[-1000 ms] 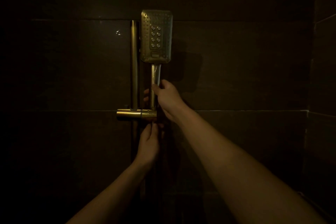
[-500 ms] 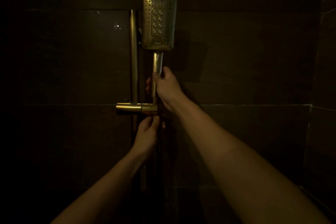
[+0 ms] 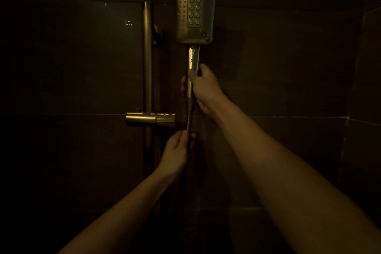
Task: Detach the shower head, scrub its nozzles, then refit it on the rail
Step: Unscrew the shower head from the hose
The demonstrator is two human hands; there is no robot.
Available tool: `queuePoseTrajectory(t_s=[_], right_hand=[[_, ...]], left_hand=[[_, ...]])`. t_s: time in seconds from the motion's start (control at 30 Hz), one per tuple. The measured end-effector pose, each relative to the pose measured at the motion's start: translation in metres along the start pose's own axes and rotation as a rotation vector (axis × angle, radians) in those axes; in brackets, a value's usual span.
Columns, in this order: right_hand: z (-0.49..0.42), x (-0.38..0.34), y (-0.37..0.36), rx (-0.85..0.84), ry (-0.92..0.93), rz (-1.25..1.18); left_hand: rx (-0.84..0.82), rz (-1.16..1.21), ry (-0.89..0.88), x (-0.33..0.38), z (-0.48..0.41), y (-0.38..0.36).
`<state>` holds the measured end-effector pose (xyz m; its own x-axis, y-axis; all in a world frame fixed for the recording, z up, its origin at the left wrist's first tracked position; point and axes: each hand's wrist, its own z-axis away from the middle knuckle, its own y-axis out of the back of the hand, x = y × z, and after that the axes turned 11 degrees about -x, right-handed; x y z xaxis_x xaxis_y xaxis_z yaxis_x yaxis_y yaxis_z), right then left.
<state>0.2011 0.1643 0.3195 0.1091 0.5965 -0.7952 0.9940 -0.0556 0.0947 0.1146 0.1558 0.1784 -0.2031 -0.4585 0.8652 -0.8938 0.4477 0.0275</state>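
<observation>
A brass-coloured rectangular shower head (image 3: 195, 9) stands upright with its nozzle face toward me, off to the right of the vertical rail (image 3: 148, 57). My right hand (image 3: 203, 90) is closed around its handle. Below it the metal hose (image 3: 188, 118) hangs down, and my left hand (image 3: 177, 153) grips the hose just under the valve bar. The empty dark holder bracket (image 3: 157, 35) sits on the rail at head height.
A horizontal brass valve bar (image 3: 150, 120) crosses the rail's lower end, just left of the hose. Dark wall tiles (image 3: 278, 68) fill the background, with a corner to a side wall (image 3: 367, 88) at right. The light is very dim.
The shower head has been lifted up and to the right, away from the rail and holder. My left hand has closed on the hose below the valve bar.
</observation>
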Motion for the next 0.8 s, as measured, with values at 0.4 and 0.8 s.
queuePoseTrajectory(t_s=[0.4,0.8], right_hand=[[0.037,0.010,0.042,-0.020,-0.097,-0.126],[0.054,0.015,0.054,-0.091,-0.144,-0.201]], left_hand=[[-0.118,0.034,-0.030,0.011,-0.015,-0.039],[-0.112,-0.089,-0.029,0.003,-0.013,-0.056]])
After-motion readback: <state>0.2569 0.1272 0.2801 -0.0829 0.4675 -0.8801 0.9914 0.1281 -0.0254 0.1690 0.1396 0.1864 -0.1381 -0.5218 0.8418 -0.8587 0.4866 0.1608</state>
